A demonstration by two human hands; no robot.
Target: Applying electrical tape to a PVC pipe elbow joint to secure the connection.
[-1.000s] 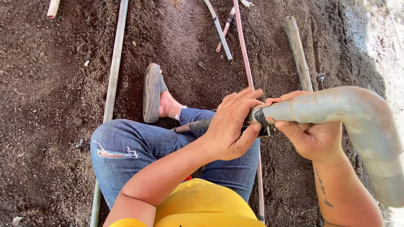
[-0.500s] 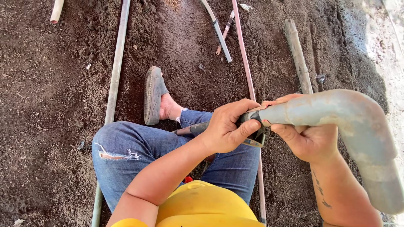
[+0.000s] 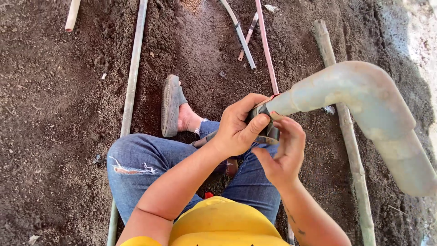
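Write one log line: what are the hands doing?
left hand: grips black fitting | right hand: fingers touch fitting | bent grey pipe: joined | ground: soil

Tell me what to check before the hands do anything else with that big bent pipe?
1. Left hand wrapped around the dark joint at the pipe's narrow end: ok.
2. Right hand on the joint: ok, its fingertips touch the dark band from below.
3. Bent pipe held up off the soil: ok, though neither hand is under its wide end.
4. Joint fully seated on the pipe: cannot tell, the fingers hide it.
5. Foot away from the pipe: ok.
6. Soil inside the pipe's narrow end: cannot tell.
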